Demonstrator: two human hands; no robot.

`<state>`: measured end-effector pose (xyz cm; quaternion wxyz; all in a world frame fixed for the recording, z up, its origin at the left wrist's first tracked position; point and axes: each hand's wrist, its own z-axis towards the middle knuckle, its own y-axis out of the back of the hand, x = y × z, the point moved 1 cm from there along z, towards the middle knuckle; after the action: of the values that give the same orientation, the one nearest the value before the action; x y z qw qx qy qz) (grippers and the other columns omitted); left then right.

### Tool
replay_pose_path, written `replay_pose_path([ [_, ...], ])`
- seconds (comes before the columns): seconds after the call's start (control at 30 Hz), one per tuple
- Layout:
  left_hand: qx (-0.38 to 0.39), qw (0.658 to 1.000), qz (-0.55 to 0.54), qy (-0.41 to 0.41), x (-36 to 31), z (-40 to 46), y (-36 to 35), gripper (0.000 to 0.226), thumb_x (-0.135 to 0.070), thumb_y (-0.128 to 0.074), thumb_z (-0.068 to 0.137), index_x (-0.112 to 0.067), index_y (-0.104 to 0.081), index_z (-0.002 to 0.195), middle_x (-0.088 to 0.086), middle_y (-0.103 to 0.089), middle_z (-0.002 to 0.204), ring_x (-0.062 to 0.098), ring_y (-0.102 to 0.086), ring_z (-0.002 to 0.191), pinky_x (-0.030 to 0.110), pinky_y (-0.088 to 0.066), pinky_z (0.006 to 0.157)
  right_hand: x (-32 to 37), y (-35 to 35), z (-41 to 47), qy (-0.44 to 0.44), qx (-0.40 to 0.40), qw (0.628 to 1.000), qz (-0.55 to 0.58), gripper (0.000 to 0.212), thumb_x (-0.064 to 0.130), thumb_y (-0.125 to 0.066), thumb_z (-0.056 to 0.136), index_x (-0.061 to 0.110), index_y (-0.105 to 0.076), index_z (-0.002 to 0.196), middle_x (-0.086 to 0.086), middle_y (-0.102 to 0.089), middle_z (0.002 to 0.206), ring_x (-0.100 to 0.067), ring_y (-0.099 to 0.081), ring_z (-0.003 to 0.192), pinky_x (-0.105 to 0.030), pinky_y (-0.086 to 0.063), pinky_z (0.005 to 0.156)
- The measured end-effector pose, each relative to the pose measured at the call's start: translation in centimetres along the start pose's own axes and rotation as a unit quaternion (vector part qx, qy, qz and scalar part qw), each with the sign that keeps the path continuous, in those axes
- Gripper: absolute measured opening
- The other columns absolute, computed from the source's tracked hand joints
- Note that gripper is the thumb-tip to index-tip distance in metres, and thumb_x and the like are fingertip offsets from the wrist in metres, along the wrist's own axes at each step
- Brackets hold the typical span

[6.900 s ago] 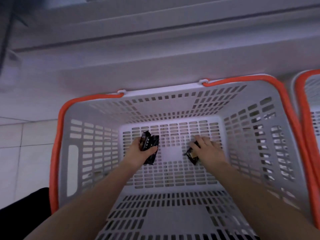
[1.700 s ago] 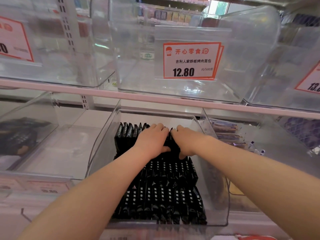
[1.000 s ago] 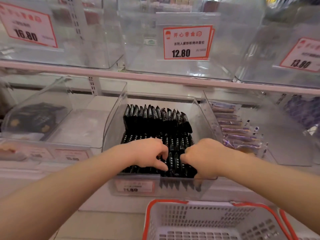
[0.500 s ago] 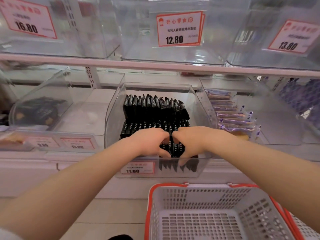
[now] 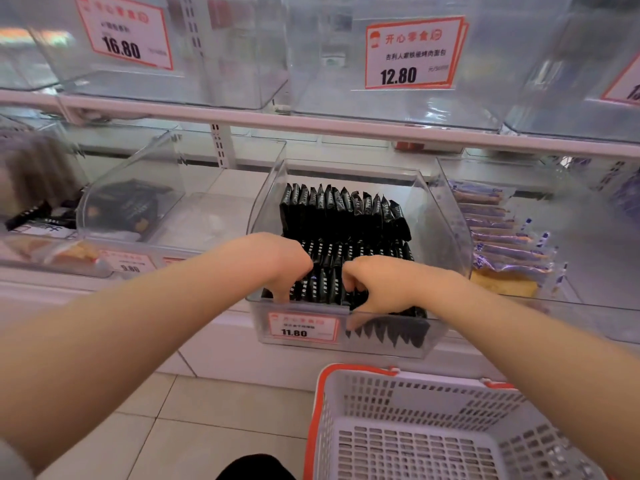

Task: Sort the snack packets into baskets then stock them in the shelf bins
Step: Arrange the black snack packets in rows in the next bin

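A clear shelf bin (image 5: 268,206) on the lower shelf holds several rows of upright black snack packets (image 5: 341,213). Both my hands are inside it at the front row. My left hand (image 5: 282,263) curls its fingers down among the front packets, one finger reaching along the bin's front wall. My right hand (image 5: 379,285) is beside it, fingers bent over the packet tops. An 11.80 price label (image 5: 301,327) sits on the bin's front. Below on the floor stands a grey basket with an orange rim (image 5: 356,369); the part of its inside that shows holds nothing.
To the right is a bin of purple-wrapped packets (image 5: 502,237). A bin to the left holds a dark packet (image 5: 128,209). Above the pink shelf rail (image 5: 311,123) stand clear bins with price tags 16.80 (image 5: 121,32) and 12.80 (image 5: 412,53). Floor tiles (image 5: 207,427) lie at the lower left.
My hands carried black packets from the basket to the bin, then slid from its back row to its front row. The view pulled back and the basket came into sight.
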<state>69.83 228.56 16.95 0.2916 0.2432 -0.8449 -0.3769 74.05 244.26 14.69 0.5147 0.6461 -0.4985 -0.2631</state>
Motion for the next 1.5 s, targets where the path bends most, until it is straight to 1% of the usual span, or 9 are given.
replay_pose_path([
  [0.1,-0.033,0.999,0.015,0.013,0.2,0.0,-0.1,0.044,-0.035,-0.067,0.082,-0.015,-0.051,0.117,0.005,-0.058,0.112,0.025,-0.058,0.098,0.038,-0.052,0.078,0.8,-0.2,1.0,0.018,-0.025,0.999,0.019,0.038,0.034,-0.071,0.077,0.015,-0.049,0.101,0.005,-0.044,0.089,-0.016,-0.044,0.082,-0.029,-0.04,0.071],
  [0.27,-0.099,0.993,0.064,0.017,0.3,-0.4,-0.9,0.028,-0.037,-0.061,0.086,-0.016,-0.055,0.104,0.003,-0.059,0.1,0.024,-0.06,0.088,0.033,-0.041,0.058,0.5,-0.6,1.8,-0.015,-0.059,0.998,-0.022,0.025,0.031,-0.065,0.082,0.02,-0.044,0.091,0.003,-0.047,0.09,-0.018,-0.045,0.082,-0.036,-0.047,0.074],
  [0.47,-0.016,0.997,0.065,-0.027,0.8,-0.5,-0.1,0.04,-0.034,-0.06,0.086,-0.021,-0.051,0.123,0.0,-0.057,0.116,0.02,-0.054,0.101,0.033,-0.041,0.066,1.3,-0.6,2.8,0.05,-0.049,0.994,0.084,0.026,0.029,-0.069,0.078,0.017,-0.054,0.096,0.002,-0.055,0.089,-0.019,-0.053,0.083,-0.031,-0.046,0.074],
  [0.77,-0.073,0.989,0.124,0.035,1.1,0.5,-1.0,0.034,-0.023,-0.067,0.081,-0.015,-0.057,0.112,0.001,-0.06,0.106,0.022,-0.061,0.094,0.031,-0.044,0.06,1.9,-1.6,4.2,-0.004,-0.128,0.991,0.04,0.025,0.037,-0.061,0.081,0.024,-0.042,0.088,0.007,-0.044,0.083,-0.018,-0.046,0.08,-0.03,-0.037,0.064],
  [0.93,-0.104,0.983,0.146,0.033,0.9,0.6,-0.8,0.033,-0.026,-0.068,0.082,-0.014,-0.059,0.112,0.002,-0.062,0.103,0.024,-0.062,0.092,0.032,-0.042,0.059,2.1,-1.4,4.3,-0.009,-0.086,0.995,0.045,0.045,0.058,-0.063,0.075,0.023,-0.041,0.091,0.008,-0.045,0.082,-0.02,-0.047,0.078,-0.031,-0.037,0.065],
  [1.1,-0.054,0.992,0.111,0.0,1.5,0.3,-0.6,0.031,-0.033,-0.058,0.083,-0.02,-0.056,0.112,-0.003,-0.06,0.1,0.019,-0.052,0.078,0.027,-0.032,0.049,2.8,-1.1,5.0,-0.055,-0.11,0.992,0.021,0.051,0.065,-0.061,0.072,0.022,-0.041,0.089,0.005,-0.045,0.08,-0.021,-0.047,0.077,-0.033,-0.038,0.065],
  [1.2,-0.029,0.997,0.066,-0.011,1.6,0.3,-0.3,0.038,-0.041,-0.057,0.083,-0.021,-0.055,0.115,-0.004,-0.061,0.105,0.017,-0.05,0.08,0.026,-0.032,0.05,2.8,-1.3,5.1,-0.062,-0.119,0.99,0.031,0.048,0.063,-0.062,0.073,0.023,-0.041,0.088,0.005,-0.049,0.083,-0.022,-0.052,0.081,-0.034,-0.043,0.066],
  [1.33,-0.076,0.994,0.078,0.026,0.9,0.7,-0.5,0.033,-0.042,-0.058,0.082,-0.019,-0.058,0.105,-0.005,-0.052,0.076,0.016,-0.049,0.064,0.027,-0.036,0.049,2.4,-1.4,4.8,-0.05,-0.112,0.989,0.086,0.043,0.053,-0.068,0.074,0.02,-0.048,0.093,0.006,-0.051,0.084,-0.018,-0.051,0.08,-0.031,-0.044,0.069],
  [1.5,-0.116,0.989,0.086,0.026,0.9,0.9,-1.0,0.037,-0.043,-0.062,0.084,-0.019,-0.055,0.112,0.0,-0.061,0.102,0.022,-0.06,0.089,0.031,-0.039,0.057,-0.4,0.4,1.6,-0.013,-0.074,0.968,0.24,0.029,0.027,-0.073,0.079,0.025,-0.056,0.103,0.01,-0.057,0.096,-0.007,-0.057,0.086,-0.02,-0.045,0.077],
])
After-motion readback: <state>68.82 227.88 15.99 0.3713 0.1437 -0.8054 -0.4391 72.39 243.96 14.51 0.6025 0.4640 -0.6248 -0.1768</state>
